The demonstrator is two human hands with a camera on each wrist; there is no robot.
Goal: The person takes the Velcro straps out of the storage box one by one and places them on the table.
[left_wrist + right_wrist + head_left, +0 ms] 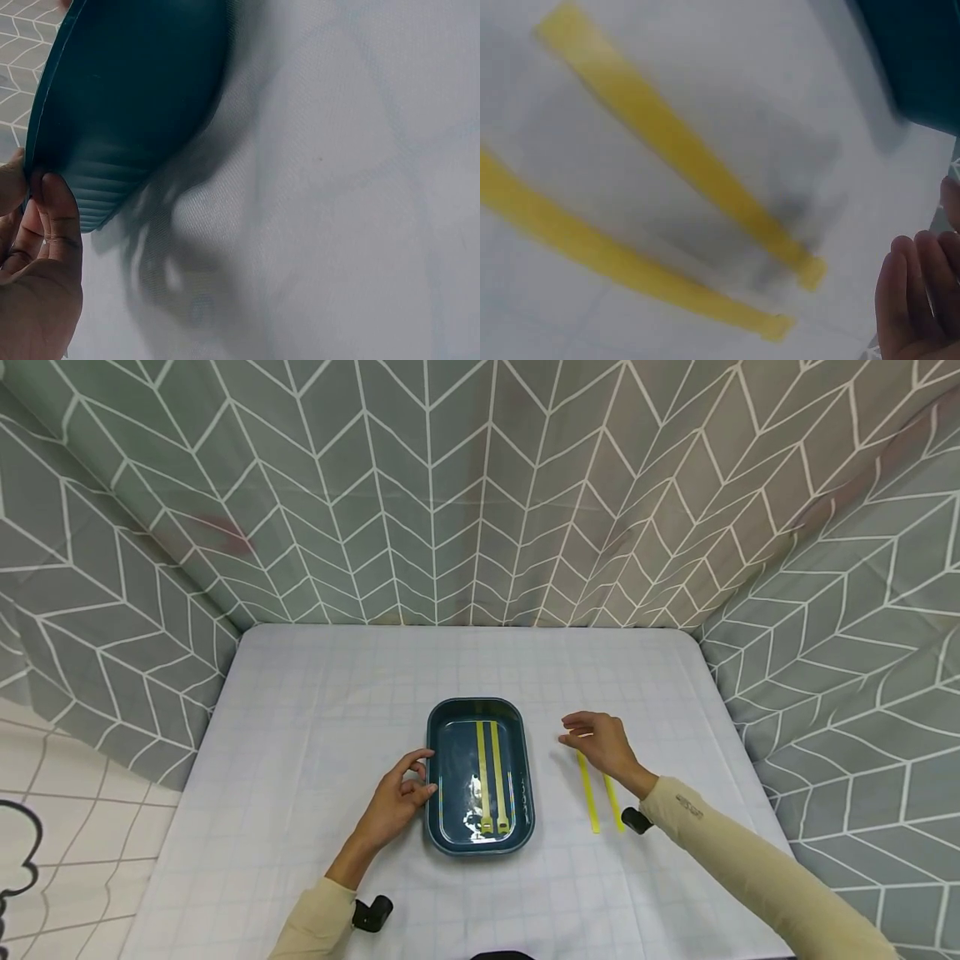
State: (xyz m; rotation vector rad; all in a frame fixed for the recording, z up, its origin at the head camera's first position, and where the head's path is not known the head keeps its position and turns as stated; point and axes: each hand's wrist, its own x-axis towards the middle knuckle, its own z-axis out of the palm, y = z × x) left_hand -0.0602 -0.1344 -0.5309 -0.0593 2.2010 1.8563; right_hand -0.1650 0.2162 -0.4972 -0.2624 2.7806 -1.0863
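A dark teal rectangular tray (pixel 442 841) has two yellow straps (pixel 483 777) lying lengthwise inside it, their wider slotted ends toward the near side. My left hand (pixel 393 802) holds the tray's left rim, with thumb and fingers at the edge in the left wrist view. Right of the tray, two more yellow straps (pixel 588 793) lie on the white cloth. Over their far ends is my right hand (pixel 600 742), fingers relaxed and nothing between them. In the right wrist view, that hand's fingers (pixel 896 300) are apart from both loose straps (pixel 660 127).
A white cloth with a faint grid covers the table (pixel 322 693). Grey chevron-patterned curtains (pixel 465 493) rise behind it and along both sides. Black wrist cameras (pixel 372 913) are worn at both cuffs.
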